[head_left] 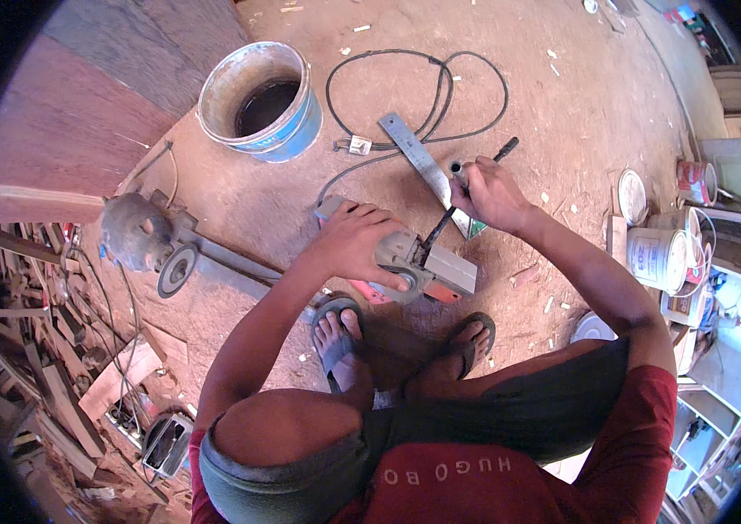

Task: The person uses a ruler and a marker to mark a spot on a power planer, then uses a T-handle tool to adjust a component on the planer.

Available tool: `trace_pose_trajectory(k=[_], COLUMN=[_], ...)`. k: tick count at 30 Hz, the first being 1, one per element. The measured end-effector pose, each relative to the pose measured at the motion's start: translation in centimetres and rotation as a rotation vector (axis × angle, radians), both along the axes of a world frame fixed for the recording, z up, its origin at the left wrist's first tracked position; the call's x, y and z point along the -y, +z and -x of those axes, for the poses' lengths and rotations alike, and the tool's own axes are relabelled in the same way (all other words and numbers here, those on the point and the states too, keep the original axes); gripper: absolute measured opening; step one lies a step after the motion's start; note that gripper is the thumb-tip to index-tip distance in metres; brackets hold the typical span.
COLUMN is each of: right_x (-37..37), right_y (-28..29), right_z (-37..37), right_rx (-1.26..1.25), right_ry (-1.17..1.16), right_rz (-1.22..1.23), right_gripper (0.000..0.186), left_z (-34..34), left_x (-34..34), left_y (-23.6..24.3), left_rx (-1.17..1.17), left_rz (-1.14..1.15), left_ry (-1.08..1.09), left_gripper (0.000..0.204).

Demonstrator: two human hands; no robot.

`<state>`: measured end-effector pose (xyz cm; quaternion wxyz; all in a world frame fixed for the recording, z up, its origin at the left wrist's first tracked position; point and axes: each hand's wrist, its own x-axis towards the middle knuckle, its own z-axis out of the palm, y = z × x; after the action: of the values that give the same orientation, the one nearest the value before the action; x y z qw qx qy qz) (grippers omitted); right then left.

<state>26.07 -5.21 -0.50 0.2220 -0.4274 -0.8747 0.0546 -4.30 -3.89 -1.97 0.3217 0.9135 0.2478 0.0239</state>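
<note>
An electric hand planer (451, 267), grey with an orange-red part, lies tilted over the floor in front of my feet. My left hand (354, 244) is wrapped round its body, thumb toward me and fingers over the far side. In my right hand (492, 194), closed in a fist, is a dark rod-like wrench (437, 229). Its lower end meets the middle of the planer, and its other end sticks out past my knuckles. A round hollow metal end shows beside my fingers. Just beyond lies a metal try square (414, 153) with a green part near the planer.
A black cord (388, 52) loops behind the square, its plug (359, 145) nearby. A blue-white bucket (287, 131) of dark liquid stands far left. At left are a bench grinder (139, 231) and wood scraps (65, 393). Paint buckets (657, 258) and shelves (720, 384) line the right.
</note>
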Motion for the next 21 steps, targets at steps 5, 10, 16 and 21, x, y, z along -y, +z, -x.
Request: trace_pose_trajectory(k=[5, 10, 16, 21], right_x=[-0.3, 0.1, -0.2, -0.5], right_y=[0.0, -2.3, -2.7, -1.5], right_z=[0.2, -0.9, -0.7, 0.4], right_rx=[-0.026, -0.111, -0.062, 0.021], right_ry=[0.041, -0.006, -0.090, -0.154], right_rz=[-0.053, -0.001, 0.103, 0.183], right_gripper=[0.037, 0.031, 0.029, 0.028], left_z=[0.1, -0.1, 0.0, 0.0], left_x=[0.0, 0.0, 0.1, 0.1], left_y=[0.3, 0.2, 0.0, 0.2], left_rx=[0.001, 0.013, 0.025, 0.012], left_rz=[0.002, 0.015, -0.002, -0.007], left_ry=[0.010, 0.012, 0.016, 0.021], left_gripper=[0.092, 0.091, 0.090, 0.091])
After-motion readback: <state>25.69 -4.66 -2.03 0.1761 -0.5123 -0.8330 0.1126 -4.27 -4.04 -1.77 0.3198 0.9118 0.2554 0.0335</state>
